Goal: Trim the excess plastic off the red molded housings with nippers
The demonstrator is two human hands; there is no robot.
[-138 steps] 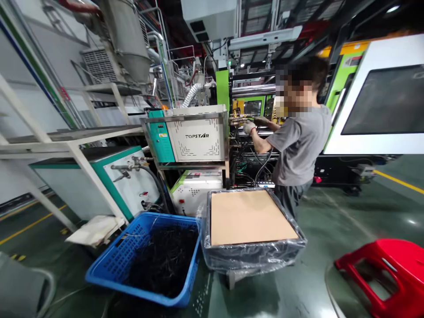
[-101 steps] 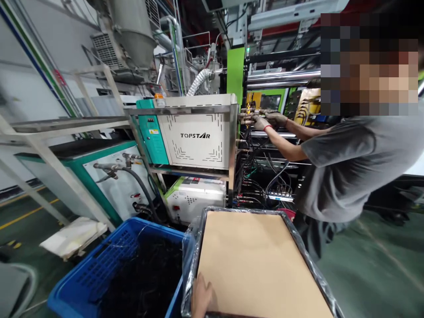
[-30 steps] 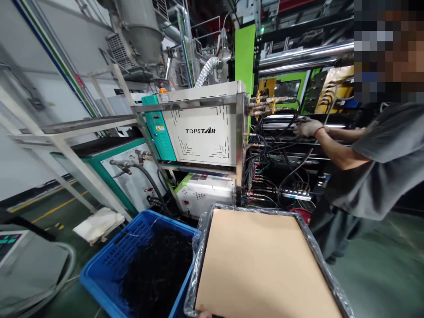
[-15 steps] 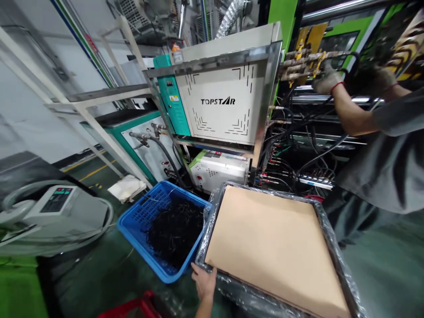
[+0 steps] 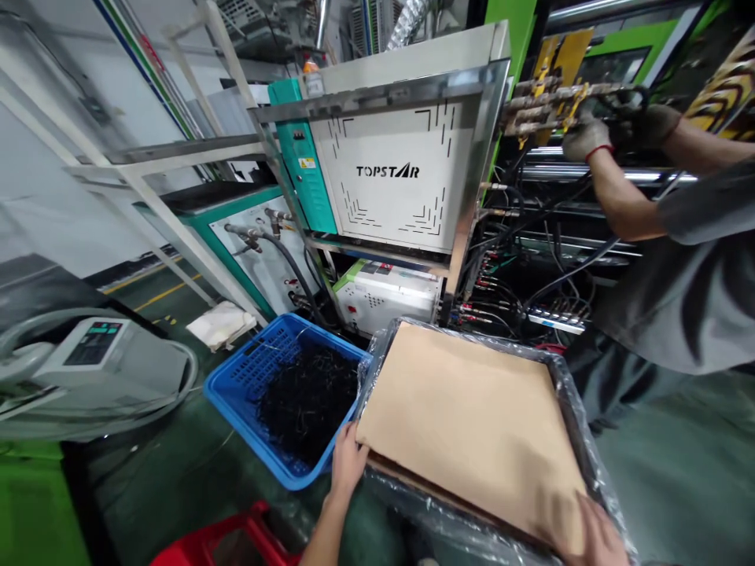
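In the mouth of a plastic-lined box (image 5: 436,503), the tan sheet (image 5: 472,409) lies almost flat, its near edge a little raised over a dark gap. The left hand (image 5: 348,464) pinches the near left corner between thumb and fingers; the right hand (image 5: 598,531) lays its fingers over the near right corner — whether its thumb is underneath, I cannot tell. If the corners were lifted unevenly, the thin sheet could bow or crease, and its edge might snag the loose plastic at the rim. The blue basket (image 5: 251,442) of black strands (image 5: 310,393) sits just beside the box, so a sideways swing could knock it. Beyond, a co-worker's gloved hand (image 5: 583,141) is at the pipe fittings (image 5: 536,114) — close enough to call for care.
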